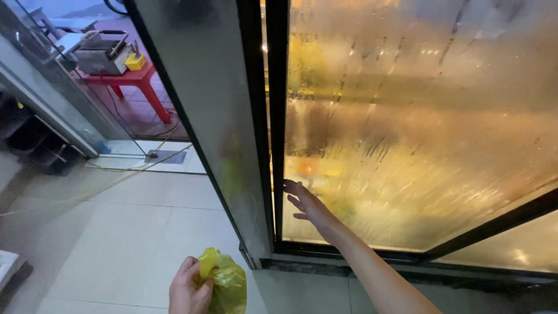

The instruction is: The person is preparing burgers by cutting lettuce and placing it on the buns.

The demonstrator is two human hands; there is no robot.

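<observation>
Head view, looking down and forward at a glass-fronted cabinet. Right hand point(307, 204) is extended forward on an outstretched bare forearm, fingers point(292, 187) spread and loose, gripping nothing; fingertips sit at the left edge of the fogged glass door point(418, 134), just beside its black vertical frame point(277, 116). Cannot tell whether the fingertips actually touch the glass or the frame, or hover just short of it. The glass is heavily misted with run-streaks of condensation; warm yellow-orange light glows behind it, and the contents inside are blurred beyond identification. Left hand point(189, 288) is low at the bottom edge of the view, clenched around a crumpled yellow plastic bag point(225, 284); the bag bulges out to the right of the fist, held in the air over the floor, near the lower left corner of the cabinet and well apart from the right hand. Contents of the bag not visible. A second panel, a dark door point(203, 104), stands left of the black frame, tilted in the view, with a faint reflection on its surface. Pale tiled floor point(116, 232) fills the lower left. Thin cables point(125, 168) trail across the tiles toward a grey floor plate by the doorway. Farther back, upper left, a red plastic table point(136, 80) carries a metal appliance point(102, 53) and a small yellow container point(135, 61) just beside it.
</observation>
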